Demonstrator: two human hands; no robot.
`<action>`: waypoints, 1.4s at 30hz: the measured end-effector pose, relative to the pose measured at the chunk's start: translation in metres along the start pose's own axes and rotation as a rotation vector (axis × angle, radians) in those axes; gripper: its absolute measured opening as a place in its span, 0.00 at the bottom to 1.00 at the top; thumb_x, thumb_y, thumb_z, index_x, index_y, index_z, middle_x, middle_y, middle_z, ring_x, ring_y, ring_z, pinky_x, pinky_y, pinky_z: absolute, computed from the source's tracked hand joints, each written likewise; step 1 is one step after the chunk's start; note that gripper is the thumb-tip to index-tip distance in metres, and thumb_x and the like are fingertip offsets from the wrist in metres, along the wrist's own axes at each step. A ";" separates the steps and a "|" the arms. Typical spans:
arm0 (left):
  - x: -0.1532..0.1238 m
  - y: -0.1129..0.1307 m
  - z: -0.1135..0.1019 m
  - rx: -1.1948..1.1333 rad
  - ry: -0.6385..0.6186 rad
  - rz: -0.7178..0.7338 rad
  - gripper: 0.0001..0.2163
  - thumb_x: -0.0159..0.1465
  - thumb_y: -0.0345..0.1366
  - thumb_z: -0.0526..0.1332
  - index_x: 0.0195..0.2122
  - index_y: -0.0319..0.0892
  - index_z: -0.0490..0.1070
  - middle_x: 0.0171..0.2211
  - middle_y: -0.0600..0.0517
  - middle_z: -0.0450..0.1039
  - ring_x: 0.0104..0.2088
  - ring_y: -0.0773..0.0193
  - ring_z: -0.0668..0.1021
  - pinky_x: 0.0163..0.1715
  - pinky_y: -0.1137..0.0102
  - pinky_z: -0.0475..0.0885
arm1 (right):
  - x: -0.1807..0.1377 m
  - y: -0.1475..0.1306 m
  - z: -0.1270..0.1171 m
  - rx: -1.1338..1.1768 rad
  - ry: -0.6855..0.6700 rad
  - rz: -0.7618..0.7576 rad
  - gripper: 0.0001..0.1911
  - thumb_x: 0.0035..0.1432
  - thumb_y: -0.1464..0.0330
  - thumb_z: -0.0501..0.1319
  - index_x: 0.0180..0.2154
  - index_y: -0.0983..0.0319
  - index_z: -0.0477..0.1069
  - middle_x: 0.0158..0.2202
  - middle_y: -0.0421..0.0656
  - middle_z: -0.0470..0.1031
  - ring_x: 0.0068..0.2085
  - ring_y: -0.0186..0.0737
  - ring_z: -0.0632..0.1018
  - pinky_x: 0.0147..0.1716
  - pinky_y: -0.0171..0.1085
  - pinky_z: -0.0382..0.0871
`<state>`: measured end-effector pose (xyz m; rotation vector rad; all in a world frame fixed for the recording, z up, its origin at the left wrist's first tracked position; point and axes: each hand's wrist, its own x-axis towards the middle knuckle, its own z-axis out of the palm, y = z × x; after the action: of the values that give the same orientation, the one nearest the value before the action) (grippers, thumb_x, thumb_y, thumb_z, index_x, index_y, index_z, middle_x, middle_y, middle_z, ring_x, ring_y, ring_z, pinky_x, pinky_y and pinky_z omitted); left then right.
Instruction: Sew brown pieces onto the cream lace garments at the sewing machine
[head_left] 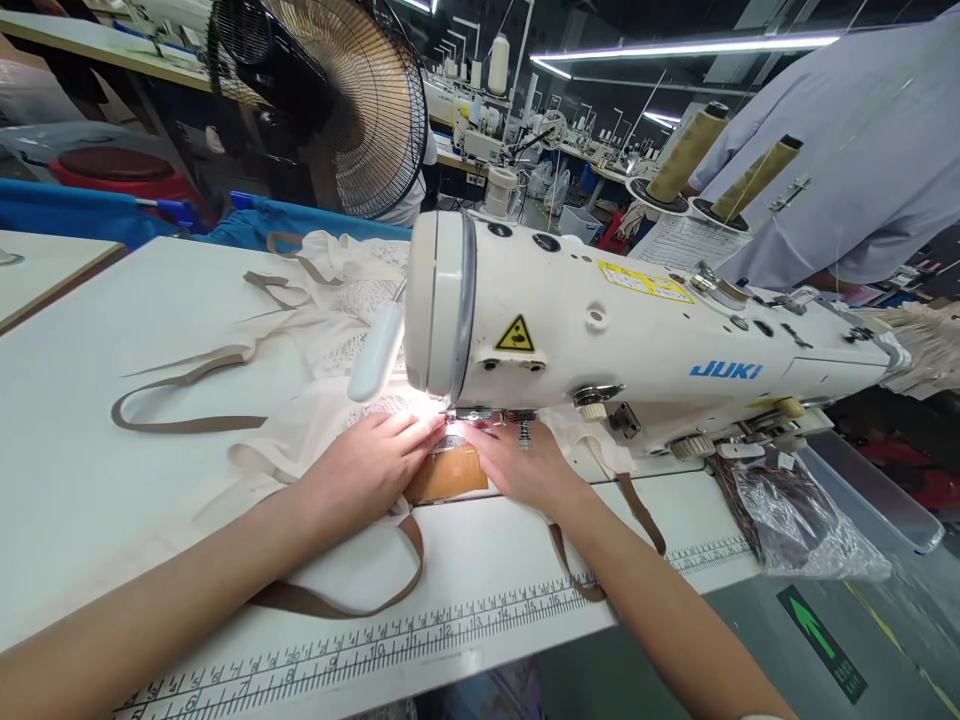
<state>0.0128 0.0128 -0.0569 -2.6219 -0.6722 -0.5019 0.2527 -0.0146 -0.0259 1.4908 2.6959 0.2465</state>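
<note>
Where the hands meet: a tan piece (pixel 448 473) lies flat on the table, directly under the presser foot (pixel 459 414), between the two hands and touching both.
Long axis of tan piece: left to right, roughly parallel with the front edge of the table; its far edge sits at the needle.
Left hand (pixel 375 462): spread flat, fingers straight and pointing right, pressing the cream garment (pixel 330 395) against the left end of the tan piece; nothing is clasped.
Right hand (pixel 517 468): likewise flat and unclenched, fingers pointing left and away toward the foot, resting on the right end.
Nearer hand: the two are about equal; the left fingertips lie slightly closer to the needle.
Brown strap (pixel 187 400): loops show to the left, at the front below the left forearm, under the right wrist and at the back; whether they are one length cannot be told.
Sewing machine (pixel 637 340): one, white, with its head over the work and a small lamp (pixel 377 350) beside it.
Table (pixel 75 470): white, with one printed ruler (pixel 450 625) along the front edge.
Thread cones (pixel 686 150): two, tilted, behind the machine.
Surroundings: one fan (pixel 337 90) at the back, one plastic bag (pixel 802 520) on the right, one other person's shirt (pixel 847 150) beyond the cones.
</note>
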 end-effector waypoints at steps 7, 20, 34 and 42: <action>-0.001 -0.003 -0.001 -0.056 -0.005 -0.015 0.17 0.68 0.23 0.53 0.53 0.34 0.76 0.49 0.40 0.78 0.46 0.52 0.79 0.43 0.62 0.74 | 0.003 0.000 0.001 0.029 -0.025 0.001 0.20 0.69 0.72 0.50 0.58 0.56 0.69 0.61 0.46 0.74 0.56 0.49 0.74 0.36 0.41 0.70; -0.004 -0.006 0.001 -0.101 -0.022 0.008 0.19 0.67 0.23 0.53 0.56 0.34 0.74 0.52 0.40 0.77 0.50 0.52 0.78 0.46 0.63 0.73 | 0.001 0.001 0.006 0.054 0.010 -0.003 0.22 0.71 0.71 0.50 0.62 0.54 0.68 0.61 0.47 0.73 0.59 0.49 0.72 0.42 0.43 0.73; -0.005 -0.007 0.001 -0.139 -0.031 -0.022 0.20 0.66 0.21 0.53 0.56 0.35 0.74 0.50 0.39 0.78 0.50 0.51 0.78 0.43 0.63 0.74 | 0.003 0.002 0.002 0.036 -0.015 -0.028 0.22 0.70 0.73 0.49 0.61 0.56 0.69 0.61 0.46 0.74 0.56 0.49 0.74 0.40 0.43 0.73; -0.003 -0.007 0.004 -0.086 0.010 0.002 0.20 0.65 0.22 0.52 0.55 0.33 0.75 0.47 0.39 0.78 0.48 0.51 0.78 0.43 0.62 0.73 | 0.001 -0.001 0.004 0.020 0.009 -0.007 0.23 0.69 0.74 0.50 0.59 0.55 0.71 0.59 0.46 0.76 0.56 0.47 0.75 0.40 0.41 0.72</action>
<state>0.0075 0.0189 -0.0596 -2.6979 -0.6582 -0.5552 0.2522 -0.0142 -0.0304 1.4889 2.7181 0.2265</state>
